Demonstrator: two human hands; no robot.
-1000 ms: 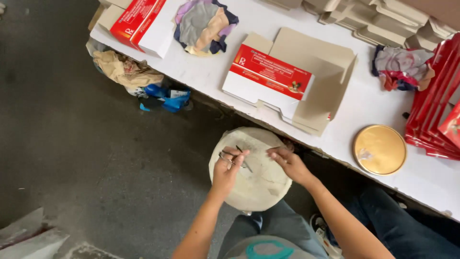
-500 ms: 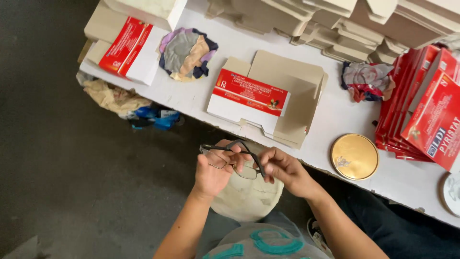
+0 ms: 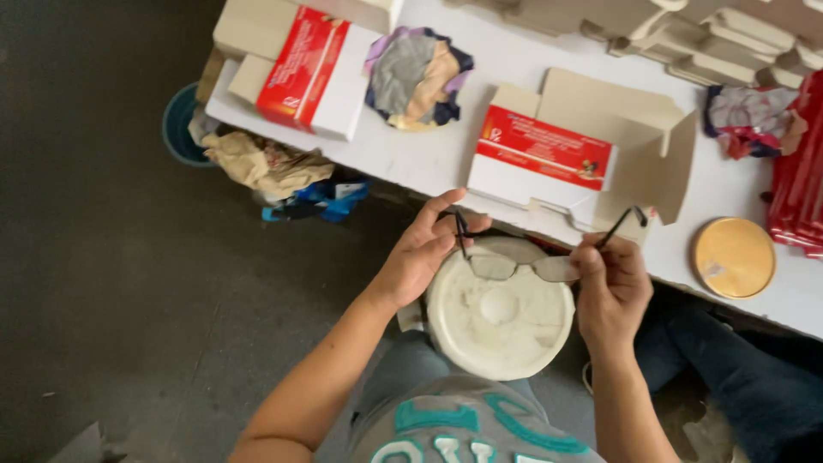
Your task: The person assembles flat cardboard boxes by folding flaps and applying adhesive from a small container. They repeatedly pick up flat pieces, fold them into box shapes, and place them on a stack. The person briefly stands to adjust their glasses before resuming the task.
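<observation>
I hold a pair of dark-framed eyeglasses [image 3: 525, 267] spread open between both hands, lenses down, above a white round bucket lid [image 3: 500, 319]. My left hand [image 3: 422, 253] pinches the left temple arm near the hinge, fingers partly extended. My right hand [image 3: 611, 287] grips the right side of the frame, and its temple arm sticks up past my fingers. The glasses hang just in front of the white table's near edge [image 3: 429, 176].
On the table: an open red-and-white cardboard box [image 3: 557, 159], a second red-and-white box [image 3: 313, 73], a bundle of cloth scraps [image 3: 417, 75], a round golden lid [image 3: 733, 257], stacked flat cartons [image 3: 686, 34], red packs [image 3: 801, 171]. Rags and a teal bucket [image 3: 180, 129] sit on the dark floor.
My hands have moved apart, and the glasses are now unfolded wide between them. The view has shifted closer to the table.
</observation>
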